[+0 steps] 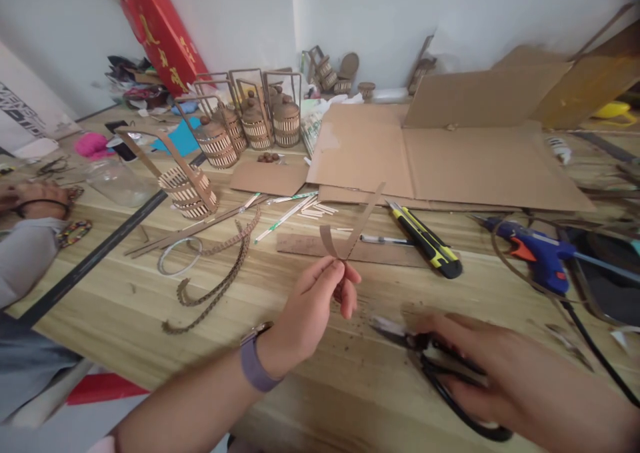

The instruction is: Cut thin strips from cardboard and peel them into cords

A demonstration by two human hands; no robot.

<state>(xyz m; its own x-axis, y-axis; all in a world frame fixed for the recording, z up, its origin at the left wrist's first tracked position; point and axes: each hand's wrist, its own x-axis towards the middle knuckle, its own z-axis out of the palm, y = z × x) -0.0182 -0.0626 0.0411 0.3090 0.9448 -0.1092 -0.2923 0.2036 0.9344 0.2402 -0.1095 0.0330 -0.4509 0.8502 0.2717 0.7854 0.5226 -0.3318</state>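
Observation:
Near the middle, my left hand (315,299) pinches thin brown cardboard strips (365,219), which fan upward from the fingertips. At the lower right, my right hand (480,359) holds black-handled scissors (440,379), their blades pointing left toward my left hand and not touching the strips. The right hand is somewhat blurred. Behind the left hand lies a flat brown cardboard strip (310,245) with a pen (385,239) on it. Notched brown strips (225,283) curl on the table to the left.
A yellow-black cutter (425,239) and blue glue gun (537,253) lie to the right. Cardboard sheets (465,163) are behind. Several small baskets (215,143) stand at the back left, with one open basket (187,193) nearer. Another person's hand (43,196) rests at the left edge.

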